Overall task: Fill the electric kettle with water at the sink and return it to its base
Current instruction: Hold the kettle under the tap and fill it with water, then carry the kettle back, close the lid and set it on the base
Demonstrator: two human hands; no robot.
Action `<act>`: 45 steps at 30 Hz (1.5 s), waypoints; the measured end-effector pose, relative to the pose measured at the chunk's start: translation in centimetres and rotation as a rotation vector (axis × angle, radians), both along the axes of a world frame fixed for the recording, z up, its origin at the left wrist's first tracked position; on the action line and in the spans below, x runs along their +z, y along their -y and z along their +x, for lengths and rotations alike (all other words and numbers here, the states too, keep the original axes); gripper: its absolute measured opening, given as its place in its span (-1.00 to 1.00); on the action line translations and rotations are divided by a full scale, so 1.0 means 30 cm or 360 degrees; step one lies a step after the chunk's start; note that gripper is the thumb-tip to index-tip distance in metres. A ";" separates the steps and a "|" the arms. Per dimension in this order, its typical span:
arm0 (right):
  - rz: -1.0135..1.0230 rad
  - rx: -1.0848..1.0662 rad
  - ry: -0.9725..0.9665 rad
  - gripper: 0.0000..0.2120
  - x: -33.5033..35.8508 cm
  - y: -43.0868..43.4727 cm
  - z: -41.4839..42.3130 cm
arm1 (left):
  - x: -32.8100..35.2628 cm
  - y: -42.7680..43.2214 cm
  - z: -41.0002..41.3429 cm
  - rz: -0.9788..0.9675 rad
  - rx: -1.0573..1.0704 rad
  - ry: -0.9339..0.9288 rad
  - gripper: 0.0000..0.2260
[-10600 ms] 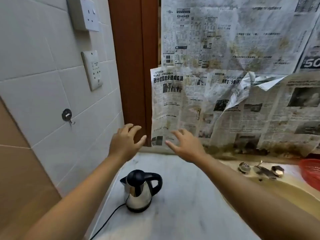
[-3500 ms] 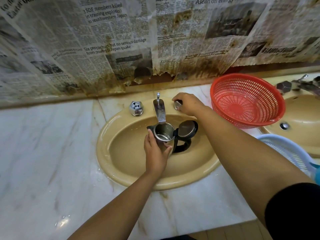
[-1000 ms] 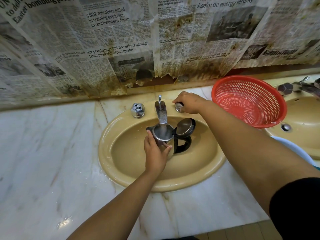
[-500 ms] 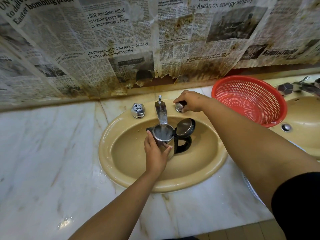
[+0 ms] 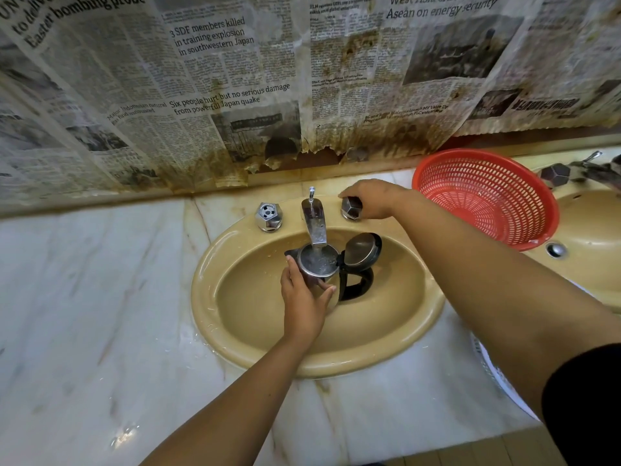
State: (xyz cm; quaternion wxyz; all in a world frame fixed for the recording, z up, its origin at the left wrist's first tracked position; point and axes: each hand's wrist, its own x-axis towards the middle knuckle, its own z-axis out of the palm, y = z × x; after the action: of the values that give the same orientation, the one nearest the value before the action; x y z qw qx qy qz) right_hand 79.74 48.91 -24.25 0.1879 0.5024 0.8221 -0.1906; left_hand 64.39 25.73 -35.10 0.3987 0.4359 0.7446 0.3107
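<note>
A small steel electric kettle with a black handle sits inside the beige oval sink, its mouth right under the chrome faucet spout. Its lid is flipped open to the right. Water shows inside the kettle. My left hand wraps the kettle's near side. My right hand rests on the right tap knob, fingers around it. The kettle's base is out of view.
A left tap knob stands beside the faucet. A red plastic colander sits on the counter to the right, next to a second sink. Stained newspaper covers the wall. Marble counter stretches left.
My right hand has shifted slightly on the right tap knob, exposing more of it. The kettle and my left hand stay in place under the spout.
</note>
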 end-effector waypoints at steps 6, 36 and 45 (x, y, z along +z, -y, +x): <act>0.0083 -0.0382 0.0017 -0.41 -0.037 0.007 -0.042 | 0.001 -0.006 -0.001 0.0018 -0.0003 0.0000 0.06; -0.0467 -0.1788 -0.1836 -0.65 -0.270 0.678 0.039 | -0.052 -0.030 -0.059 -0.0100 0.0093 0.0064 0.15; 0.0031 -0.1492 -0.1481 -0.60 -0.335 0.714 0.068 | 0.002 -0.048 -0.095 -0.0081 0.0034 0.0293 0.18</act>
State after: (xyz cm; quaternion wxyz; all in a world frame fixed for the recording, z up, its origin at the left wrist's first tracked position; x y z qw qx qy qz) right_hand 81.77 27.49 -34.31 -0.2944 0.6741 0.5133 -0.4420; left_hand 61.53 27.16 -35.04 0.4730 0.3874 0.7171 0.3347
